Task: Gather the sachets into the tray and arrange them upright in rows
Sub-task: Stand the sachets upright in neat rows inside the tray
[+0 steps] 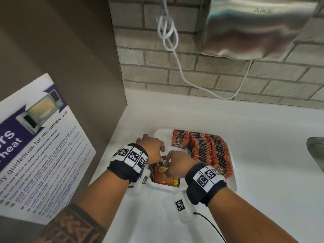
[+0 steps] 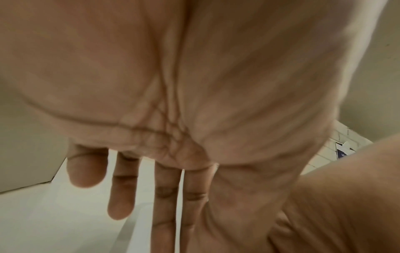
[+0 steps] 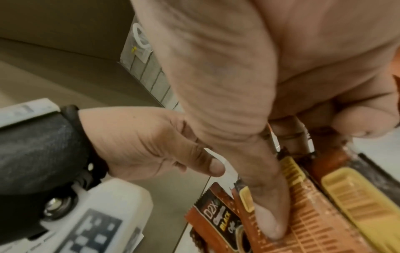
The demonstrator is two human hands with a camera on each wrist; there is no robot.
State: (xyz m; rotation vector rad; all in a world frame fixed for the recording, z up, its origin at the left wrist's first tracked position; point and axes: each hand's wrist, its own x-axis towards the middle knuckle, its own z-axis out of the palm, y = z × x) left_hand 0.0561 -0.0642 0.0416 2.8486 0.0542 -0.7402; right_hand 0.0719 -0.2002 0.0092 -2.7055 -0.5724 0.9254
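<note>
Staff kitchenette, microwave-use notice [image 1: 35, 146], brick wall [image 1: 219, 74], sink [image 1: 315, 148]

Back wall: pale grey brick wall [image 1: 219, 74] with darker mortar lines.
Wall fixture: brushed steel hand dryer [image 1: 259, 27] marked AIKE, mounted upper right.
Cable: white looped power cord [image 1: 168, 32], hung down the brick.
Left side: plain beige panel [image 1: 61, 50] carrying a printed microwave guidelines poster [image 1: 40, 148].
Surface: glossy white countertop [image 1: 245, 137].
Right edge: rim of a steel sink [image 1: 315, 148].
</note>
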